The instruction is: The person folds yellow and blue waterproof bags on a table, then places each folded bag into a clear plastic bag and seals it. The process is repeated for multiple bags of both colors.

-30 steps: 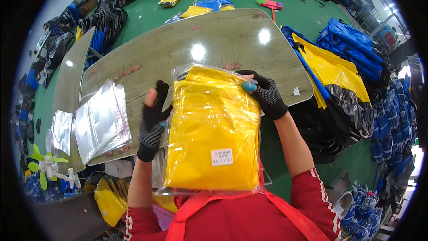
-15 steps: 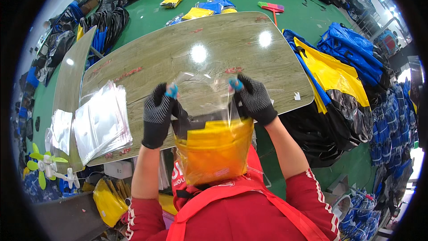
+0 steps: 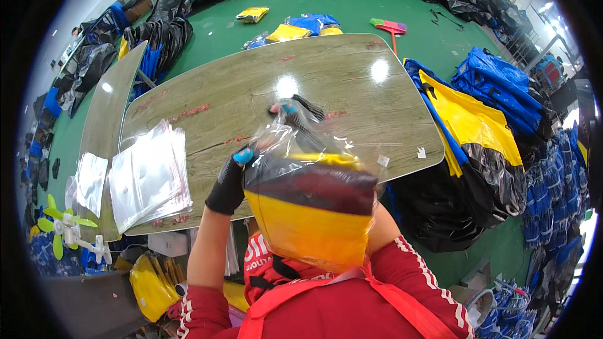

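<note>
I hold a clear plastic bag (image 3: 301,144) upright close to my chest, with a folded yellow and black garment (image 3: 308,220) sunk into its lower part. My left hand (image 3: 231,179), in a black glove with blue fingertips, grips the bag's left edge near the top. My right hand (image 3: 300,116), gloved the same way, shows through the plastic, pinching the bag's upper rim. The bag hangs over the near edge of the wooden table (image 3: 251,88).
A stack of clear plastic bags (image 3: 149,176) lies on the table's left end, more on a side table (image 3: 88,179). Yellow, blue and black garments (image 3: 477,119) are piled on the green floor at right. A small green fan (image 3: 63,229) stands lower left.
The bagged garment lay flat on the table a second ago. I have lifted it upright, and the garment has slid down to the bag's bottom while my hands moved to the bag's top.
</note>
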A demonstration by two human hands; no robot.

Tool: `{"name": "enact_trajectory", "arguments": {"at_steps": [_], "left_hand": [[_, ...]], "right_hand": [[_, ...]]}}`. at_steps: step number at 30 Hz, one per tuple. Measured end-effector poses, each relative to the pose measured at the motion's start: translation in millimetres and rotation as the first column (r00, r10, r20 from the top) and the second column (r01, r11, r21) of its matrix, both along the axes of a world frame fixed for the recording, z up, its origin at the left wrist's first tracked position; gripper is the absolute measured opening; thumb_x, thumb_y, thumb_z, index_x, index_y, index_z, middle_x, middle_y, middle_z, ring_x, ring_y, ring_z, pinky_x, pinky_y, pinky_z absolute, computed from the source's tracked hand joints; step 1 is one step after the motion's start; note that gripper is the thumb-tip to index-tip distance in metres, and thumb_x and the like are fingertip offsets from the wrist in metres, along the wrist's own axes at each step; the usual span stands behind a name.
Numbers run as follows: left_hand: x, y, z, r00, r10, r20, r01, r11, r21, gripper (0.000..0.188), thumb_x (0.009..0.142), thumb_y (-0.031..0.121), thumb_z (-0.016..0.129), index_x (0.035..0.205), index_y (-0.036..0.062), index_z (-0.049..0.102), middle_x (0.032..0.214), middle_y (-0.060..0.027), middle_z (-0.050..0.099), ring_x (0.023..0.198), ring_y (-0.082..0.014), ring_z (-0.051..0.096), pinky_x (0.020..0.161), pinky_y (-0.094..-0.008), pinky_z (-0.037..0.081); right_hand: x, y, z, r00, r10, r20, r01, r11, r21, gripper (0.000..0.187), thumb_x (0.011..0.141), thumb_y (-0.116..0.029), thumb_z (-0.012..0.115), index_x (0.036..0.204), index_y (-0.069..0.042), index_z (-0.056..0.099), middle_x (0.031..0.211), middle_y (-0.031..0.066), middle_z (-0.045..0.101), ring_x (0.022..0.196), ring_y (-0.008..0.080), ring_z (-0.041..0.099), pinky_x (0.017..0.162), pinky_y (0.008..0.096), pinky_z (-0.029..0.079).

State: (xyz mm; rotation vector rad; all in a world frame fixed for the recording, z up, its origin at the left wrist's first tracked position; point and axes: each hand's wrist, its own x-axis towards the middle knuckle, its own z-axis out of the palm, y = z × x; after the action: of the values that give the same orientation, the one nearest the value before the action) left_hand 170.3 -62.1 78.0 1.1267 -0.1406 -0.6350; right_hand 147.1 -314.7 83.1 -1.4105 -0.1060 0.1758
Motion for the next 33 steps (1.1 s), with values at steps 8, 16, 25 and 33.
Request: {"name": "enact_trajectory", "arguments": {"at_steps": [8, 16, 25, 33], "left_hand": [[-17.8, 9.9, -61.7, 0.778, 0.42, 0.467, -0.586, 0.754, 0.297, 0.022, 0.094, 0.017, 0.054, 0.103, -0.0017, 0.064, 0.082, -0.0046, 0.064, 0.078, -0.0115, 0.057, 0.073, -0.0257, 0.046], [38.2, -5.4, -47.4, 0.911, 0.41, 0.044, -0.412, 0.901, 0.136, 0.031, 0.094, 0.025, 0.059, 0.113, 0.0008, 0.066, 0.101, -0.0066, 0.069, 0.088, -0.0137, 0.064, 0.078, -0.0259, 0.05], [65.6, 4.9, -14.2, 0.939, 0.302, 0.165, -0.334, 0.915, 0.226, 0.03, 0.091, 0.029, 0.065, 0.1, 0.0003, 0.071, 0.082, -0.005, 0.069, 0.072, -0.0104, 0.064, 0.065, -0.0245, 0.052], [55.1, 10.6, -6.3, 0.913, 0.061, 0.404, -0.164, 0.96, 0.226, 0.03, 0.093, 0.022, 0.064, 0.112, -0.0006, 0.067, 0.095, -0.0065, 0.07, 0.078, -0.0102, 0.064, 0.071, -0.0257, 0.053]], "right_hand": [[-33.1, -31.9, -51.7, 0.984, -0.116, -0.136, 0.116, 0.993, -0.004, 0.064, 0.089, -0.056, 0.056, 0.124, -0.002, 0.055, 0.117, 0.0132, 0.061, 0.11, 0.0225, 0.058, 0.096, 0.0362, 0.044], [25.3, -23.1, -71.1, 0.831, -0.486, 0.269, 0.556, 0.732, -0.393, 0.017, 0.087, -0.016, 0.069, 0.089, -0.002, 0.06, 0.083, 0.0058, 0.064, 0.081, 0.0144, 0.058, 0.077, 0.0272, 0.048], [64.2, 49.8, 16.6, 0.622, 0.315, 0.717, 0.516, 0.523, -0.678, 0.011, 0.083, -0.015, 0.061, 0.092, -0.012, 0.068, 0.085, 0.0088, 0.062, 0.083, 0.0304, 0.059, 0.071, 0.0418, 0.05], [90.5, 63.0, 35.2, 0.618, 0.557, 0.554, 0.44, 0.338, -0.832, 0.013, 0.08, -0.024, 0.064, 0.076, -0.013, 0.068, 0.082, 0.0086, 0.061, 0.083, 0.0286, 0.06, 0.067, 0.0418, 0.051]]}}
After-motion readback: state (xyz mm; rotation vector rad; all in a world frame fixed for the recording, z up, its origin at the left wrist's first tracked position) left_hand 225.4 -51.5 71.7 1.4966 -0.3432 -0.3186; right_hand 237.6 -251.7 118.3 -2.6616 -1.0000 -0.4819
